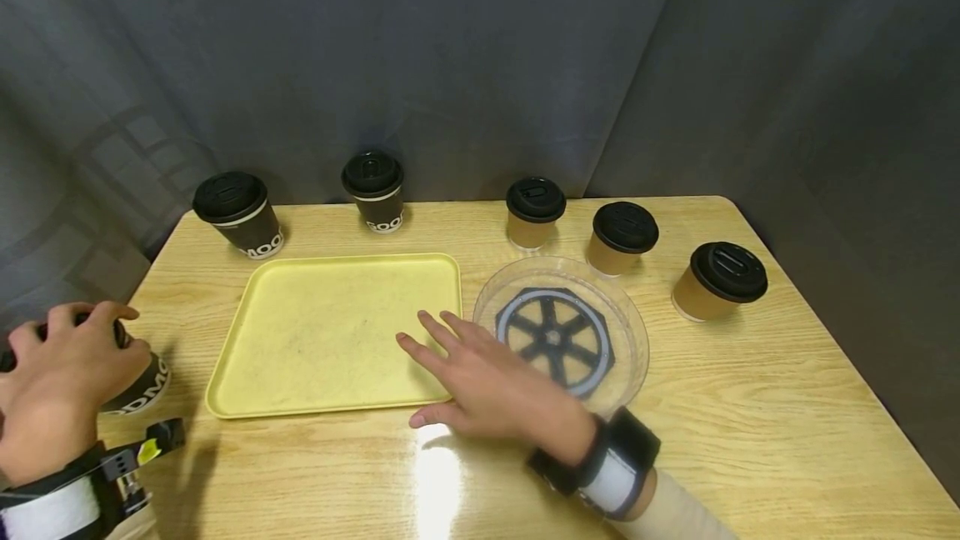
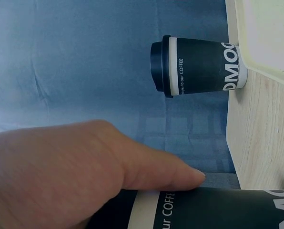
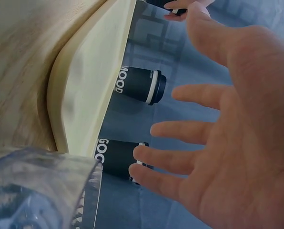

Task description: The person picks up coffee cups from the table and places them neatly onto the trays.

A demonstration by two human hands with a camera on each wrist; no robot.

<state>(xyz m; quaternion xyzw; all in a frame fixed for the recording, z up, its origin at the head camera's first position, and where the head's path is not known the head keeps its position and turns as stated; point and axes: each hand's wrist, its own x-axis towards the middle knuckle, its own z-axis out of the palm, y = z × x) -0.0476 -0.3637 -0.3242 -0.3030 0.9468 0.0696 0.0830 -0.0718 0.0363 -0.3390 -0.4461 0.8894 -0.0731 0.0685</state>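
Note:
At the left edge of the head view my left hand point(image 1: 71, 365) comes down over a dark paper coffee cup point(image 1: 142, 386) with white lettering, fingers curled round its lid. In the left wrist view the thumb point(image 2: 166, 174) lies along the cup's side point(image 2: 218, 205). My right hand point(image 1: 487, 377) holds nothing, its fingers spread above the near right corner of the yellow tray point(image 1: 337, 411) and the left rim of a clear round container point(image 1: 637, 340). A dark wheel-like pattern shows through the container's bottom.
Two more dark lidded cups, one at the back left point(image 1: 247, 227) and one behind the tray point(image 1: 382, 211), stand upright. Three brown cups with black lids, the left point(image 1: 531, 232), middle point(image 1: 611, 257) and right point(image 1: 701, 294), curve round the container. A grey curtain point(image 1: 450, 65) hangs behind the table.

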